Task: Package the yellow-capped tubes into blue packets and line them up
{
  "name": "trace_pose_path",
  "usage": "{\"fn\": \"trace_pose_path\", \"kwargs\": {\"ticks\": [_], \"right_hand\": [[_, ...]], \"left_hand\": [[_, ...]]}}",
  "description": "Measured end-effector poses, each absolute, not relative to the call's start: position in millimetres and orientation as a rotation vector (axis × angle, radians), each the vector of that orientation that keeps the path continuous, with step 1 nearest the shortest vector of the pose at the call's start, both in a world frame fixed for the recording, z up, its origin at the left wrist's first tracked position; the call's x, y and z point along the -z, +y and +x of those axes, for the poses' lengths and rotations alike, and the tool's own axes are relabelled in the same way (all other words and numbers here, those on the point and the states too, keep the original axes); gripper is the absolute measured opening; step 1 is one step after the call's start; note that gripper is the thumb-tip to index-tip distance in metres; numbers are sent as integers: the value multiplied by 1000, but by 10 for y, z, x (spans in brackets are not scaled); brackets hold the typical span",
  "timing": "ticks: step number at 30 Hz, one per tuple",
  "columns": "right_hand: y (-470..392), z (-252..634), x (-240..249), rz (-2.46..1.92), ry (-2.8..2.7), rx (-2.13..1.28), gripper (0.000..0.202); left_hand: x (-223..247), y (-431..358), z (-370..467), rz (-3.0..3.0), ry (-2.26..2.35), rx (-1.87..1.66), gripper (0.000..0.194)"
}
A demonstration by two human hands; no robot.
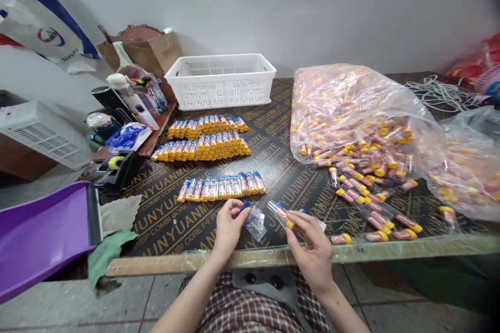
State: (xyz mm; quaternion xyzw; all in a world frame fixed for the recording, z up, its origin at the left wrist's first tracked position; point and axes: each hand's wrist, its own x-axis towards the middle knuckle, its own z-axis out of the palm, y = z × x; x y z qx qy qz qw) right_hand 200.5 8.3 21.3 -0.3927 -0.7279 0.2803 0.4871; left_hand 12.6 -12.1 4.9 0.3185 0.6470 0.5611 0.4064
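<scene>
Left hand (pixel 228 229): fingers pinched together on a clear packet (pixel 255 225) with blue part. Right hand (pixel 311 244): thumb and fingers clamped on a yellow-capped clear tube (pixel 278 213), at 3 o'clock from the left hand. From both hands: 3 groups of blue-and-yellow tubes (pixel 222 187) at 11 o'clock; plastic bag (pixel 339 93), 1 o'clock; loose tubes (pixel 354 196), 2 o'clock.
</scene>
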Motion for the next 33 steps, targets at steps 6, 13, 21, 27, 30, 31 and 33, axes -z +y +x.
{"fn": "trace_pose_path", "kwargs": {"ticks": [6,13,21,27,30,31,33], "right_hand": [[24,1970,-148,-943,-1766,-695,33],[-25,1941,-160,-886,-1800,-647,39],[-69,1894,-133,-888,-1875,-902,33],[-38,1899,-90,-873,-1927,-892,41],[11,1926,-114,-849,-1969,-816,62],[27,1935,-128,-827,-1976,-836,70],[55,1954,-155,-757,-1988,-944,82]], "left_hand": [[-165,-50,95,169,1276,-1533,38],[-163,-75,108,78,1313,-1600,39],[-153,-100,193,277,1384,-1608,39],[-321,-177,314,336,1134,-1420,49],[-366,-213,333,400,1084,-1296,39],[-369,-225,339,433,1071,-1242,35],[-366,-249,358,475,1056,-1154,32]]}}
